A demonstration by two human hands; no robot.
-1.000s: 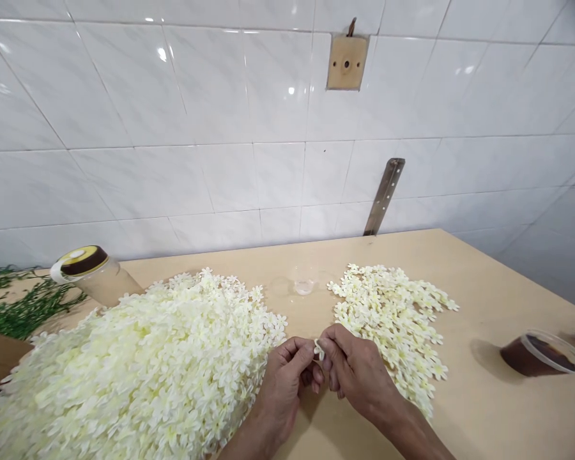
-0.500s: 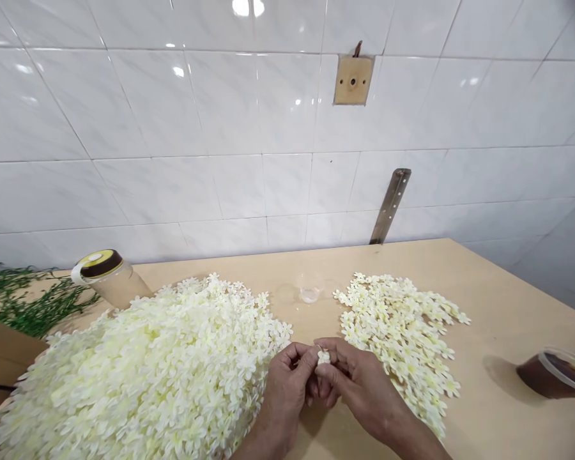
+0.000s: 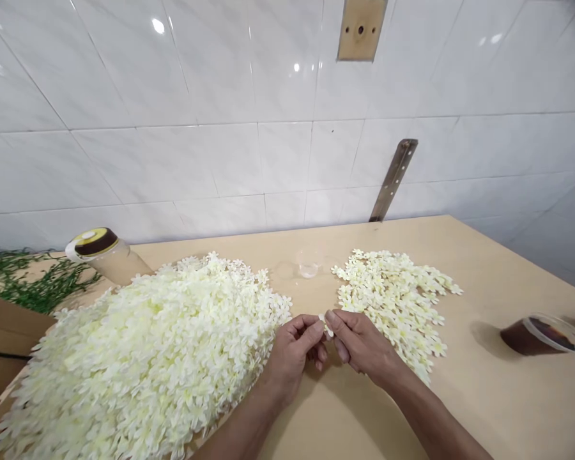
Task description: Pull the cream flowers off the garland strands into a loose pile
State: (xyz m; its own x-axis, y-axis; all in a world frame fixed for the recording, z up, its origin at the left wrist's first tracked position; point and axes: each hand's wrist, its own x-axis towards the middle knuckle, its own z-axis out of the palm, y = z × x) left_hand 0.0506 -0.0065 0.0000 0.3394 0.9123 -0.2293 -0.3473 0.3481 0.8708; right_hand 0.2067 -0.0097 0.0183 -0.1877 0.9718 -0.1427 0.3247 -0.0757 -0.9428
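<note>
Between my fingertips, above the table's front part, is a small white artificial flower (image 3: 326,325). My left hand (image 3: 301,342) pinches it from the left with thumb and forefinger. My right hand (image 3: 359,342) grips it from the other side, thumb on top. The fingers partly cover the flower. To the left of my hands spreads a big heap of cream-white artificial flowers (image 3: 163,351), close to my left hand. A smaller, flatter pile of the same flowers (image 3: 393,294) lies just beyond my right hand.
A small clear plastic cup (image 3: 308,264) stands between the piles. At the right is a clear tub of dark liquid (image 3: 539,335). A bottle with a yellow-brown lid (image 3: 117,255), green artificial sprigs (image 3: 33,281) and a cardboard box (image 3: 7,338) are at the left. The tiled wall (image 3: 220,160) borders the table.
The view has tilted down, so everything sits higher in the picture. My fingers have shifted around the flower, and my right hand has drawn slightly to the right.
</note>
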